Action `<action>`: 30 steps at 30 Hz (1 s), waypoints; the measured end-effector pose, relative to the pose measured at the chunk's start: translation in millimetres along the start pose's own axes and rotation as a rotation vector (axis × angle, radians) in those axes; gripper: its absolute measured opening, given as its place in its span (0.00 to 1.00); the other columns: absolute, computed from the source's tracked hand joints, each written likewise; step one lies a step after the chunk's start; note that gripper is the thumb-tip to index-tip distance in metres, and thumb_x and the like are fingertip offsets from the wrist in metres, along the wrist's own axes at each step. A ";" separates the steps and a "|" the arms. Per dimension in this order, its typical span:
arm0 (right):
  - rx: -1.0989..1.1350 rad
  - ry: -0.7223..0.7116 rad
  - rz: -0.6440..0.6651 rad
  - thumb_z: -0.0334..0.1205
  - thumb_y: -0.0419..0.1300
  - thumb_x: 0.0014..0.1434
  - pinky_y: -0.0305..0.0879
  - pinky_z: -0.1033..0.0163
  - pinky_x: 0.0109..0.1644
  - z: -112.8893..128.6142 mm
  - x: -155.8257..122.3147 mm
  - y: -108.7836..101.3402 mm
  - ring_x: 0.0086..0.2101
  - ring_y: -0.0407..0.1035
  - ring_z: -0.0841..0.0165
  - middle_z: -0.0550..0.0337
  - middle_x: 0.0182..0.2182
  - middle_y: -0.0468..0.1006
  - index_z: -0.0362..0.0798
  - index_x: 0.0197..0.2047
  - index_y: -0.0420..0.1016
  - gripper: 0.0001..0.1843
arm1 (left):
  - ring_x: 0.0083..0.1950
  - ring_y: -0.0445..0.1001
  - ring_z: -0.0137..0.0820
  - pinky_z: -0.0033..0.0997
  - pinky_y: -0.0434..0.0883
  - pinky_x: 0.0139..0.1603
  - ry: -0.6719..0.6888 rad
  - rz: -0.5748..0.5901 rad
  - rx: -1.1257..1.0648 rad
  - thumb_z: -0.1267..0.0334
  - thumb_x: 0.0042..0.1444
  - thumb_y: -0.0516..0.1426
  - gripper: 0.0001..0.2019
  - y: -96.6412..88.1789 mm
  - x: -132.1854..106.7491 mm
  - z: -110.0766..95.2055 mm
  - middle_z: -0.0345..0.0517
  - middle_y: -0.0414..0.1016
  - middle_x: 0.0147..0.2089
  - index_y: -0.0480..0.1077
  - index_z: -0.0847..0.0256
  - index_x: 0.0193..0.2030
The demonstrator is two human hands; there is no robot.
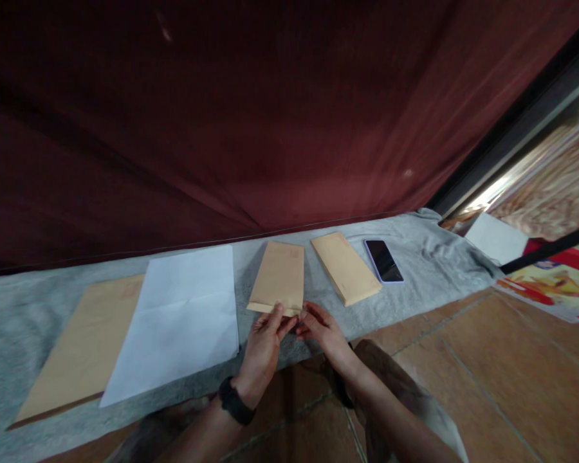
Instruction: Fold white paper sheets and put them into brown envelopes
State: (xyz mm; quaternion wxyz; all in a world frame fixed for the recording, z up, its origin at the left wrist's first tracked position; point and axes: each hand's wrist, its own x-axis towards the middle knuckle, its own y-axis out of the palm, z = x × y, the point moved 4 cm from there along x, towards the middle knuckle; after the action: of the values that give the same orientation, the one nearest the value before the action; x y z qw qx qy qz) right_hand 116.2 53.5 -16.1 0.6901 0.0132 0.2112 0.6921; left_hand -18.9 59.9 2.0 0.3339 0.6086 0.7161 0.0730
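A brown paper envelope [278,273] is held at its near edge, slightly above the grey cloth. My left hand [266,337] grips that edge, thumb on top and fingers underneath. At the envelope's near right corner, my right hand [324,329] has its fingers closed, pinching the corner. To the right lies a stack of similar brown envelopes [346,267]. Left of my hands rests a pile of white paper sheets [178,321], partly covering a larger brown envelope [87,341].
A phone [385,262] lies right of the envelope stack. Grey cloth [434,257] covers the narrow surface, with a dark red curtain [270,128] behind it. Tiled floor [502,366] runs along the front. A white box [496,236] and a colourful printed package [554,283] are at far right.
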 end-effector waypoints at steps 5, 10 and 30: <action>-0.080 -0.013 -0.053 0.60 0.68 0.48 0.70 0.64 0.24 -10.0 5.1 -3.7 0.22 0.67 0.70 0.66 0.23 0.72 0.48 0.45 0.74 0.29 | 0.35 0.80 0.30 0.35 0.77 0.49 -0.102 0.053 -0.048 0.52 0.39 0.74 0.20 3.4 -3.9 16.3 0.46 0.81 0.32 0.77 0.65 0.30; -0.144 -0.016 -0.079 0.56 0.66 0.48 0.67 0.65 0.21 -7.2 7.2 -14.1 0.19 0.64 0.71 0.67 0.21 0.71 0.48 0.44 0.74 0.24 | 0.37 0.81 0.32 0.33 0.78 0.46 -0.168 0.080 0.031 0.50 0.45 0.71 0.20 -0.9 -9.3 22.0 0.50 0.82 0.35 0.77 0.65 0.33; -0.761 -0.116 -0.170 0.42 0.57 0.61 0.66 0.66 0.23 9.4 4.4 -40.0 0.21 0.68 0.69 0.61 0.27 0.77 0.46 0.63 0.69 0.27 | 0.76 0.52 0.46 0.49 0.54 0.75 0.982 0.407 1.917 0.51 0.64 0.56 0.35 -13.2 -43.8 34.7 0.60 0.56 0.74 0.57 0.70 0.72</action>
State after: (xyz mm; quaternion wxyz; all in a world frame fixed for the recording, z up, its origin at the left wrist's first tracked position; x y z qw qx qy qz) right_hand 156.9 58.6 -21.1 0.7113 -0.2222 -0.0994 0.6594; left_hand -8.6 5.8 -14.3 -0.6181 0.6270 0.4168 -0.2260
